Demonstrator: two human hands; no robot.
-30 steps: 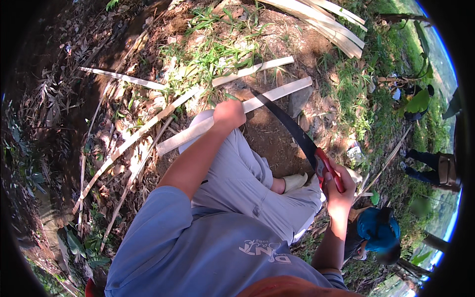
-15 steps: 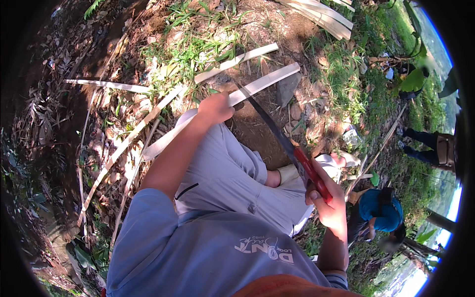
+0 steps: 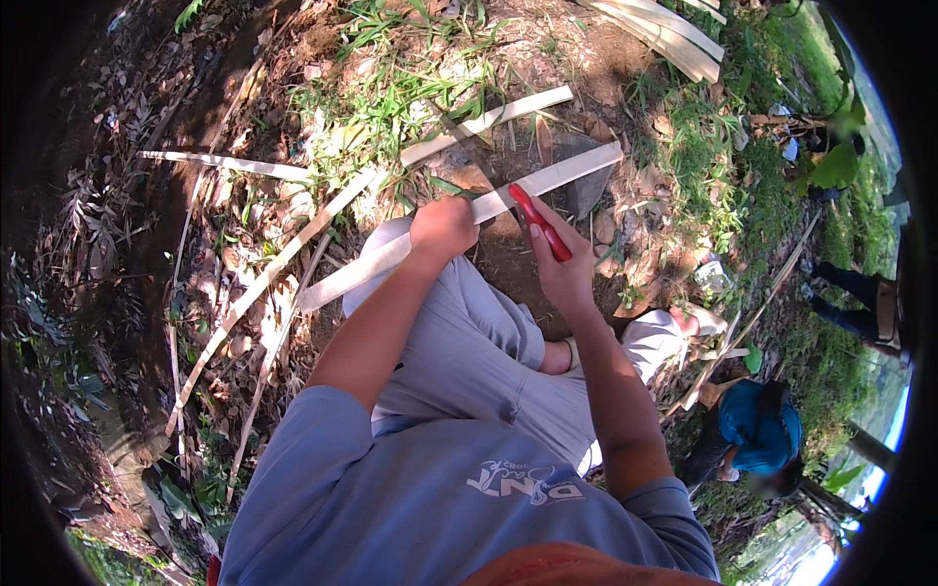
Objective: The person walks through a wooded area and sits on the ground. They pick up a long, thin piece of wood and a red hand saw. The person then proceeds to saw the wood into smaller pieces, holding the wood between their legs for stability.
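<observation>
The right hand (image 3: 567, 266), which a moment earlier was hanging out to the right beside the knee, is now sitting near the middle of the scene, its fingers clamped round the red handle of a knife (image 3: 539, 223) whose dark blade is reaching far-left across a pale bamboo strip (image 3: 459, 220). The left hand (image 3: 442, 227) is closing over the same strip just left of the handle, pressing it onto the raised knee; the strip is running from near-left to far-right over the grey trousers. Further split strips (image 3: 484, 122) are lying on the soil and grass beyond, and a stack of slats (image 3: 669, 34) is resting at the far right. To the near right, a person in a blue top (image 3: 757, 430) is crouching. No containers are showing.
</observation>
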